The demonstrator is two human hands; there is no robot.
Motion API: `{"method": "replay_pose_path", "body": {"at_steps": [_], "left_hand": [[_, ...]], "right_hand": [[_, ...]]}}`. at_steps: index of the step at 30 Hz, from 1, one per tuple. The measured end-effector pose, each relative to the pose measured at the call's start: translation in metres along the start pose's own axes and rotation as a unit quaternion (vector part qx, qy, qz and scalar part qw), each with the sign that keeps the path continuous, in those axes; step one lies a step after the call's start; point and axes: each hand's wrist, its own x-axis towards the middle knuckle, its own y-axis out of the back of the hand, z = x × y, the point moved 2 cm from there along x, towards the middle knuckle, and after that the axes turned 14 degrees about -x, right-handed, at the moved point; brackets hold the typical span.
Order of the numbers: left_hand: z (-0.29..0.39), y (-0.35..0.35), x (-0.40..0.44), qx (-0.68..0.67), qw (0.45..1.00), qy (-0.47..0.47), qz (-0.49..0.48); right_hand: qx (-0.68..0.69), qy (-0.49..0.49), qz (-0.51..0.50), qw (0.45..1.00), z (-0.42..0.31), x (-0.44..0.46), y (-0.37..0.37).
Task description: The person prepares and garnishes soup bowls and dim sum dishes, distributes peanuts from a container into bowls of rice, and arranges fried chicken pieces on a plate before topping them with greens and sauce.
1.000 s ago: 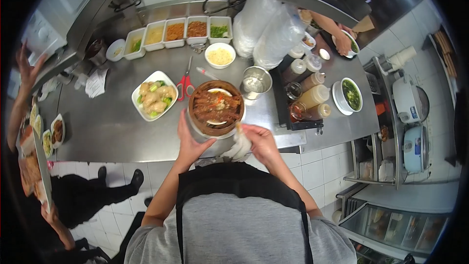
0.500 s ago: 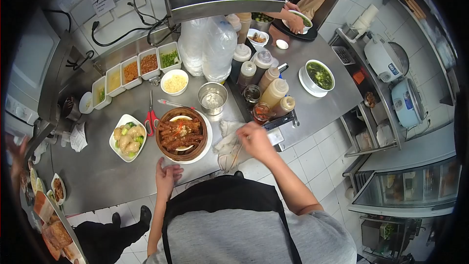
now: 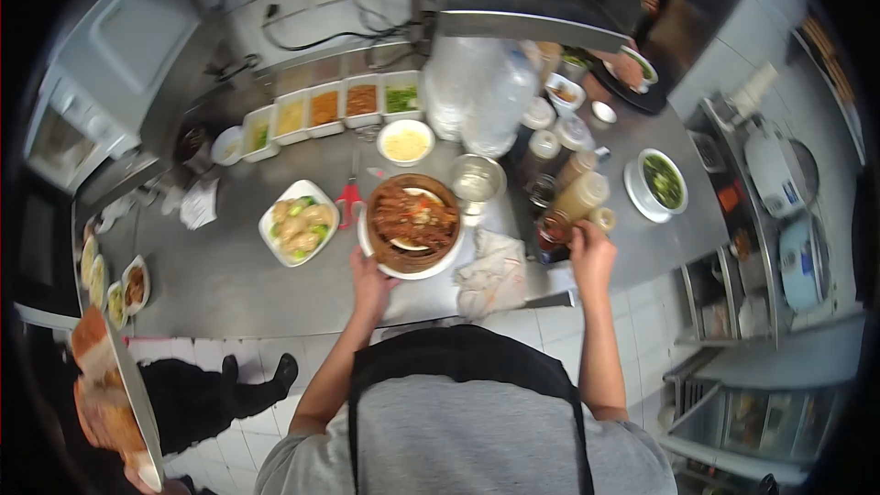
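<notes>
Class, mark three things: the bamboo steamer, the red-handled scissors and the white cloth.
Bamboo steamer (image 3: 418, 261): head view, wooden edge nearest the person.
Red-handled scissors (image 3: 350, 193): head view, red handles near blades.
White cloth (image 3: 492, 275): head view, its middle.

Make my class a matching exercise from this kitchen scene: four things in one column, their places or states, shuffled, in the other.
Column 1
1. Red-handled scissors
2. White cloth
3. Bowl of green soup
4. The wearer's left hand

Column 2
A. On a white saucer
B. Beside the white plate under the bamboo steamer
C. Between the square white dish of broccoli and the bamboo steamer
D. Lying rumpled near the front edge of the metal counter

Pairs: 1-C, 2-D, 3-A, 4-B
</notes>
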Motion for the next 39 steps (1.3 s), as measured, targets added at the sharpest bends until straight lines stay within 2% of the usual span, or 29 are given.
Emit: {"method": "replay_pose_path", "body": {"at_steps": [2, 3, 4, 5, 6, 7, 8, 10, 11, 13, 18, 20, 22, 23, 25, 26, 28, 29, 34, 36, 38, 39], "left_hand": [[-0.001, -0.014, 0.000, -0.036, 0.999, -0.014, -0.026], [-0.010, -0.006, 0.010, 0.012, 0.999, -0.006, 0.036], [-0.017, 0.003, 0.023, 0.036, 0.999, -0.021, -0.021], [-0.007, -0.006, 0.012, 0.046, 0.999, -0.004, 0.012], [-0.013, -0.003, 0.011, 0.102, 0.994, -0.023, 0.021], [-0.025, 0.003, 0.017, 0.078, 0.996, -0.035, 0.028], [-0.031, 0.010, 0.022, 0.056, 0.997, -0.040, 0.023], [-0.021, 0.005, 0.005, 0.025, 0.999, 0.038, 0.019], [-0.016, 0.002, -0.004, -0.004, 0.999, 0.049, 0.017], [-0.016, 0.010, -0.015, -0.009, 0.998, 0.056, 0.001], [-0.018, 0.004, -0.036, -0.069, 0.990, 0.113, -0.057], [-0.009, -0.002, -0.043, -0.049, 0.986, 0.131, -0.090], [-0.014, -0.015, -0.044, 0.006, 0.993, 0.088, -0.073], [-0.022, -0.014, -0.041, 0.045, 0.992, 0.063, -0.103], [-0.034, -0.018, -0.038, 0.030, 0.988, 0.087, -0.122], [-0.035, -0.025, -0.037, -0.014, 0.986, 0.132, -0.097], [-0.022, -0.040, -0.047, -0.020, 0.981, 0.116, -0.151], [-0.021, -0.047, -0.051, -0.020, 0.976, 0.138, -0.167], [-0.020, -0.045, -0.051, -0.046, 0.973, 0.166, -0.151], [-0.019, -0.045, -0.052, -0.044, 0.973, 0.164, -0.154], [-0.019, -0.046, -0.052, -0.042, 0.974, 0.158, -0.157], [-0.019, -0.047, -0.053, -0.050, 0.974, 0.154, -0.159]], "right_hand": [[0.010, -0.041, -0.045, 0.998, -0.004, 0.001, 0.005], [-0.002, -0.042, -0.054, 0.998, -0.001, 0.000, -0.001], [0.016, -0.048, -0.086, 0.995, 0.004, 0.000, -0.010], [0.034, -0.048, -0.072, 0.996, 0.005, -0.003, -0.013], [0.061, -0.020, -0.083, 0.994, 0.009, -0.004, -0.009], [0.023, 0.036, -0.050, 0.998, 0.015, -0.001, -0.009], [0.107, -0.026, -0.069, 0.992, 0.027, -0.001, -0.016], [0.109, -0.063, -0.080, 0.989, 0.037, 0.004, -0.006], [0.111, -0.059, -0.079, 0.989, 0.039, 0.004, -0.006], [0.224, -0.142, -0.072, 0.961, 0.050, -0.001, -0.005], [0.262, -0.174, -0.069, 0.947, 0.070, -0.008, -0.005], [0.275, -0.195, -0.060, 0.940, 0.077, -0.009, -0.014], [0.274, -0.217, -0.042, 0.936, 0.079, -0.010, -0.006], [0.280, -0.239, -0.026, 0.929, 0.084, -0.011, -0.007], [0.336, -0.267, -0.026, 0.903, 0.072, -0.007, 0.008], [0.331, -0.266, -0.022, 0.905, 0.055, -0.003, 0.020], [0.385, -0.250, -0.026, 0.888, 0.014, -0.005, 0.038], [0.397, -0.230, -0.037, 0.888, -0.001, -0.008, 0.038], [0.448, -0.136, -0.115, 0.876, -0.070, -0.030, 0.037], [0.444, -0.130, -0.109, 0.880, -0.078, -0.033, 0.040], [0.401, -0.044, -0.035, 0.914, -0.079, -0.031, 0.042], [0.401, -0.043, -0.035, 0.914, -0.079, -0.030, 0.044]]}}
